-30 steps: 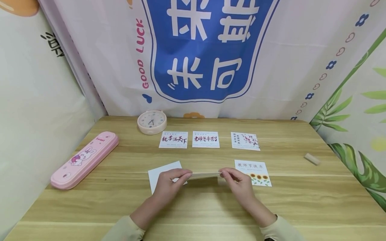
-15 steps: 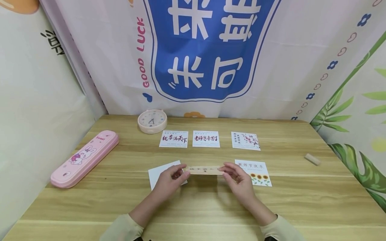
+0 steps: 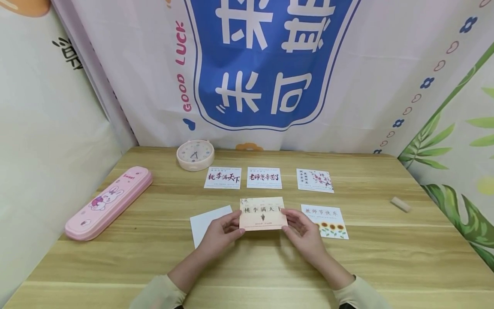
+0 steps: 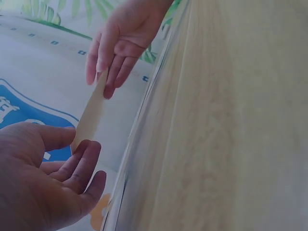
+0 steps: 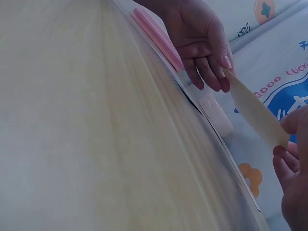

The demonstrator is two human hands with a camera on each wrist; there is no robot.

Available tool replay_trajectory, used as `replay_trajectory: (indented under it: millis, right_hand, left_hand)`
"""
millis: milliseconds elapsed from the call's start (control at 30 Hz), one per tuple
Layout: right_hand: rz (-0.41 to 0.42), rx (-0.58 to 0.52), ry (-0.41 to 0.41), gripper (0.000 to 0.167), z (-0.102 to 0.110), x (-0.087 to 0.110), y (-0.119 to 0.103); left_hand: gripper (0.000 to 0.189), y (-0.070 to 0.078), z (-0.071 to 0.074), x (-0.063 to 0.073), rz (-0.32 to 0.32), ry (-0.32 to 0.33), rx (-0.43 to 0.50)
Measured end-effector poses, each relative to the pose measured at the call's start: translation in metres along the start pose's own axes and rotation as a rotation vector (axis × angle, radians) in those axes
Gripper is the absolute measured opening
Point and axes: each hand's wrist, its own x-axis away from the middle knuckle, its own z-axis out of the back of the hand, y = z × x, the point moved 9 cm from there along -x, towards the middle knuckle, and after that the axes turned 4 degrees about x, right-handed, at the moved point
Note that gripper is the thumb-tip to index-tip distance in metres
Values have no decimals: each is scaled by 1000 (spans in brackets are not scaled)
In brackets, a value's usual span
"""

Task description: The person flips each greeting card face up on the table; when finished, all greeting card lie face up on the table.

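Observation:
A cream greeting card (image 3: 263, 221) with dark printed characters is held up over the table, its printed face tilted toward the head camera. My left hand (image 3: 218, 234) pinches its left edge between thumb and fingers. On the opposite edge, my right hand (image 3: 305, 234) pinches it the same way. Both wrist views show the plain back of the card (image 4: 91, 113) stretched between the two hands. Behind my left hand lies a blank white card (image 3: 206, 221), partly covered. A sunflower card (image 3: 333, 223) lies beyond my right hand, its lower left corner hidden.
Farther back lie two cards with red writing, the left one (image 3: 222, 178) and the middle one (image 3: 264, 178), plus a blossom card (image 3: 314, 180). A round clock (image 3: 195, 154) stands behind them. A pink pencil case (image 3: 109, 204) is at left, a small wooden block (image 3: 400, 204) at right.
The held card has turned from edge-on to showing its printed face, its top edge swinging up and away. Both hands keep their grip in nearly the same place. The table items have not moved.

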Motion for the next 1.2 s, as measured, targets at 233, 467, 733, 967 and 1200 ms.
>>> replay_trajectory:
  millis: [233,467,733,967,1200]
  right_hand:
    - [-142,52,7,45,-3,3,14]
    - [-362,44,28,60,-3,7,31]
    - [-461,45,18,62,-5,8,36]
    - [-433,205,-16,61,-6,2,18]
    - [-394,333,-31,66,-1,0,21]
  left_hand:
    - [51,-3,1,2,25,83,35]
    - [55,-6,0,3,53,114,99]
    - [57,-9,0,3,77,116,117]
    - [58,-7,-3,3,89,104,119]
    - [57,-5,-6,0,77,67,100]
